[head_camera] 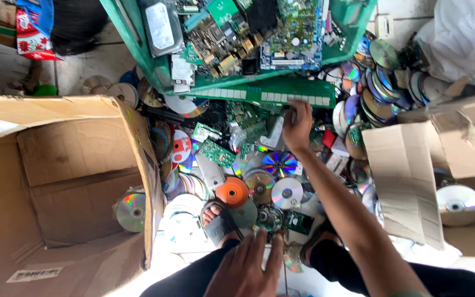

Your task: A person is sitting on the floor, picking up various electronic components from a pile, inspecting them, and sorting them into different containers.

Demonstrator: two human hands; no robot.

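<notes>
My right hand [297, 127] reaches far forward into a heap of green circuit boards and discs, its fingers curled at the edge of a long green circuit board [270, 94]; whether it grips the board is unclear. My left hand [247, 269] hangs low near my knees with fingers spread, holding nothing, just above the discs by my sandalled foot [219, 221]. Shiny discs [279, 163] and an orange disc [232, 192] lie on the floor between my feet.
A large open cardboard box [56, 181] at left holds one disc [131, 212]. Another cardboard box [413, 181] at right holds a disc [458, 204]. A green crate [160, 71] of circuit boards and a hard drive sits ahead. More discs [380, 82] pile at upper right.
</notes>
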